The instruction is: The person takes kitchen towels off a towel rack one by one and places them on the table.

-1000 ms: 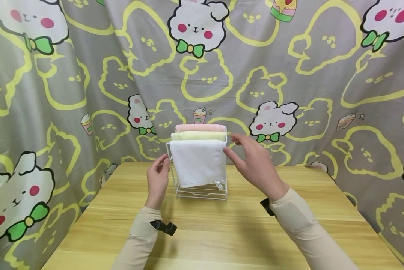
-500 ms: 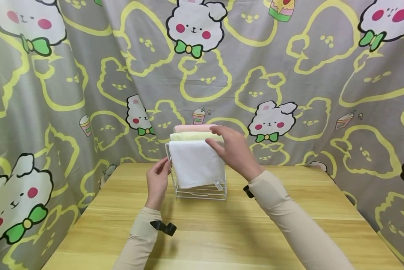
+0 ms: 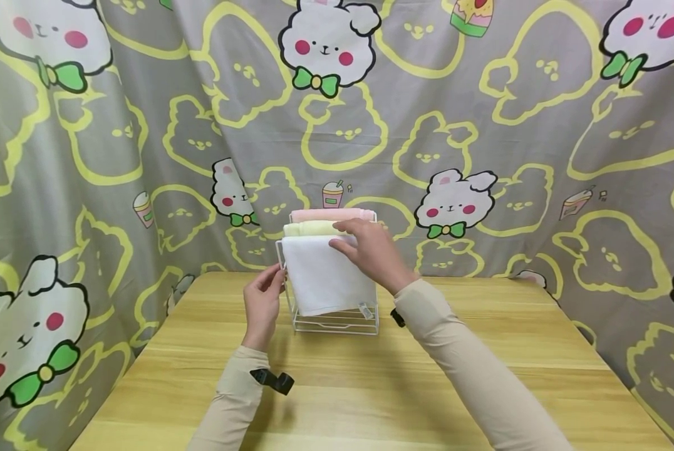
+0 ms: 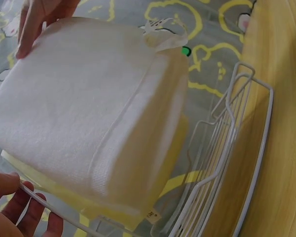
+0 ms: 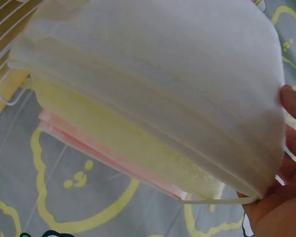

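A white wire rack (image 3: 337, 328) stands on the wooden table, with three folded towels draped over it. The white towel (image 3: 328, 275) hangs in front, the yellow towel (image 3: 309, 228) behind it and the pink towel (image 3: 326, 215) at the back. My left hand (image 3: 262, 307) holds the rack's left side; the left wrist view shows thumb and fingers around the white wire (image 4: 56, 210). Over the top of the white towel reaches my right hand (image 3: 373, 254), its thumb at the front and fingers behind. The right wrist view shows that thumb (image 5: 292, 101) touching the towel's top edge.
The wooden table (image 3: 337, 401) extends around the rack on both sides and in front. A grey patterned curtain (image 3: 404, 144) hangs close behind it. Black camera straps (image 3: 272, 380) sit on both wrists.
My right hand has moved left from beside the rack's right edge to over the top of the white towel. My left hand stays at the rack's left side. The towels look unmoved.
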The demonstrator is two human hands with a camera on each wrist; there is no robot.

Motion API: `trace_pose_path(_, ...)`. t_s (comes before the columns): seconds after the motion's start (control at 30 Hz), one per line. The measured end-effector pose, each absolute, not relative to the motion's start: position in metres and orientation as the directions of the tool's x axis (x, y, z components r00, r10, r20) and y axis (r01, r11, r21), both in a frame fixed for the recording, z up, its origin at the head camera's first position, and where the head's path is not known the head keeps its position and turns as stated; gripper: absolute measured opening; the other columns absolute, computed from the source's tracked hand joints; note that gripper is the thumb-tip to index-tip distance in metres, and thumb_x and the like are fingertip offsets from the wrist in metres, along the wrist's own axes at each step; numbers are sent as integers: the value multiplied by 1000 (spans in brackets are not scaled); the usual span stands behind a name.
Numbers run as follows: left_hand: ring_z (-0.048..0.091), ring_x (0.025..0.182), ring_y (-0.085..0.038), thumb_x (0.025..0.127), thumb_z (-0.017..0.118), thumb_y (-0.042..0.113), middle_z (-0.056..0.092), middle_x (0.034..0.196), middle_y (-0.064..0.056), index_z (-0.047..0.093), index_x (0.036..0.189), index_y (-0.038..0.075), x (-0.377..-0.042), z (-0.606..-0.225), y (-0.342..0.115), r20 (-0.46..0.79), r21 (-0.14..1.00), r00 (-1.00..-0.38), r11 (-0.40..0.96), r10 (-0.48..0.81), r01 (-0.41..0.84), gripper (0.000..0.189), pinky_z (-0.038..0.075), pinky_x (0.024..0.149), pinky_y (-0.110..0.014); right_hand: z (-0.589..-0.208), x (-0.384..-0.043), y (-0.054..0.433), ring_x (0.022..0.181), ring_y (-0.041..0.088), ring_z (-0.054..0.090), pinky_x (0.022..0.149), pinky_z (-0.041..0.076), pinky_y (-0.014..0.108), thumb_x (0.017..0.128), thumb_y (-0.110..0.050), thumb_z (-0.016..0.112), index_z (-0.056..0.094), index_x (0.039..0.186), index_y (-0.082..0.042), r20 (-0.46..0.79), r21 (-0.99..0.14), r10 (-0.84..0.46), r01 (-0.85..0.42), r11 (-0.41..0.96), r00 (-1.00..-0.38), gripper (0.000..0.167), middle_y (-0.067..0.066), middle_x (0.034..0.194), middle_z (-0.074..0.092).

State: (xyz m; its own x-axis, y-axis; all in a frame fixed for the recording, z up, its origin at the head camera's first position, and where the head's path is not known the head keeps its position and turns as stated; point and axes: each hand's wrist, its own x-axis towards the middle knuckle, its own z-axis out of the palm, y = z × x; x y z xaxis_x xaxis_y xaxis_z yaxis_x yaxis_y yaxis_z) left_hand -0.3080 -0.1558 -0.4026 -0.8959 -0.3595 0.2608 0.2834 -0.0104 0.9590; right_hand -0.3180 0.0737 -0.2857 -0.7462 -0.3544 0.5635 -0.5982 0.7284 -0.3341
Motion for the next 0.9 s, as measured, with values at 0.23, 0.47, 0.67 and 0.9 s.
trace_pose_path(0.23,66,94,-7,100,69,16,71,118,-13,72,123,1,-305,-402,-156,271,956,-889,-7,-370,294,28,59,84,-21,-294,-323,68,110,23,71,90,60,44,98,-42,68,76,122,-16,579,-275,-376,-608,745,-723,36,2,121,75)
trace_pose_path(0.47,66,94,-6,100,68,15,72,115,-10,72,123,0,-305,-403,-155,271,955,-886,-10,-377,297,28,60,86,-23,-301,-323,65,99,21,74,75,61,41,95,-45,72,78,119,-20,610,-251,-369,-613,749,-701,35,-1,116,77)
trace_pose_path(0.67,66,96,-9,100,68,15,72,111,-6,73,122,3,-306,-404,-154,279,953,-890,-11,-361,303,25,60,89,-28,-306,-323,65,97,20,74,76,61,40,91,-44,77,79,116,-20,647,-260,-325,-600,756,-690,34,-1,112,78)
trace_pose_path(0.9,66,96,-9,100,68,17,73,108,-5,72,122,1,-308,-405,-154,289,951,-889,1,-356,309,27,60,87,-26,-311,-324,63,93,21,74,73,60,39,91,-40,77,81,111,-20,697,-294,-267,-606,740,-665,28,-2,107,79)
